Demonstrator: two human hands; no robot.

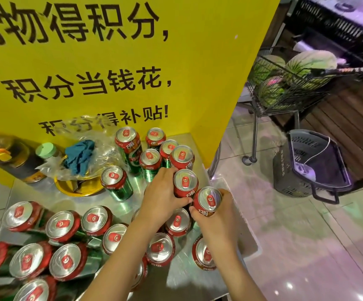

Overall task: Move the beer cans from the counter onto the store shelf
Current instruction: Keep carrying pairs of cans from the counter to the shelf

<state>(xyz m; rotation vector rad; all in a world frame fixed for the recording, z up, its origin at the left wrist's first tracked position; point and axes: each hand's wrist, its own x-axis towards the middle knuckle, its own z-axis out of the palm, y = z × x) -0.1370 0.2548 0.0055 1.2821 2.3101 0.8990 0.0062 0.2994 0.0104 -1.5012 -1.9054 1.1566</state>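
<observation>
on the steel table [182, 276], among many upright beer cans [63, 227], the left hand [161, 198] has its fingers wrapped round one can [185, 183]; the right hand [217, 222] grips another can [207, 202] just beside it.

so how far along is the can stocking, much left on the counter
Nothing visibly done: no store shelf is in view, so shelved cans can't be counted. In hand: the left hand grips one upright beer can and the right hand grips another, both still over the steel counter. Left: roughly twenty more cans, like the cluster near the yellow sign and the group at front left.
</observation>
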